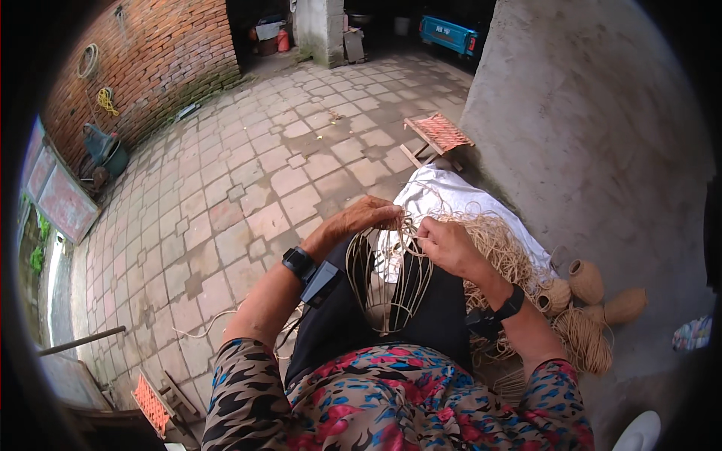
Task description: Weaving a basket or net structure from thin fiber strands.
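Between my knees stands a cage-like wicker frame [412, 289] of thin tan strands, bowed outward and gathered at the top. My left hand [376, 213] curls over the gathered end from the left, its fingers closed on the strands. Opposite it, my right hand [450, 246] pinches a tan strand [410, 231] close to the same gathered end. The fingertips of both hands nearly meet there and partly hide the crossing strands. My dark trousers [320, 342] show through the gaps in the frame.
Right of my legs, a heap of loose tan strands [492, 244] lies on a white sheet [436, 184]. Several woven vase-shaped baskets [587, 281] and a coiled bundle [585, 342] lie beside it. A low stool [440, 134] stands ahead, near a grey wall [587, 128].
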`<act>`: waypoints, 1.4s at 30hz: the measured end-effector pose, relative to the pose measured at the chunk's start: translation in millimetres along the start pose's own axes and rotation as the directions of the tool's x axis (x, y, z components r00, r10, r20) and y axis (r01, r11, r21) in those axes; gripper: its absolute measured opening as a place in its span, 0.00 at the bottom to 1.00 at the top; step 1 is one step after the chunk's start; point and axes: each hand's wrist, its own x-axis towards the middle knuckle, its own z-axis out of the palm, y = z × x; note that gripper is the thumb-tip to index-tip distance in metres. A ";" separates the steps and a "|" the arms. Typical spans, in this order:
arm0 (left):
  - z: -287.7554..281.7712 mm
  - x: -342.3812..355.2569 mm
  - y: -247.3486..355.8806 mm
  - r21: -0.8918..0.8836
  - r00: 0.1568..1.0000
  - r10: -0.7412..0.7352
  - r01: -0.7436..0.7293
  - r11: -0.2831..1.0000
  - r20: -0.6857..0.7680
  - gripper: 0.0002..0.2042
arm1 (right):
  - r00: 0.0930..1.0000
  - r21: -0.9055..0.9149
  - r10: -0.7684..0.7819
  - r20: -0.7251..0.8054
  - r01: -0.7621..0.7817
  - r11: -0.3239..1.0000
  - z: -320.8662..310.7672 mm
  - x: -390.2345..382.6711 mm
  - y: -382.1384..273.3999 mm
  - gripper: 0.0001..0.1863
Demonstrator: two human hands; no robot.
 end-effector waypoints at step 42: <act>50.3 7.7 3.0 0.436 0.926 0.197 -0.040 0.899 -0.322 0.13 | 0.726 -0.409 0.686 0.033 -0.617 0.673 -99.8 -232.1 293.0 0.23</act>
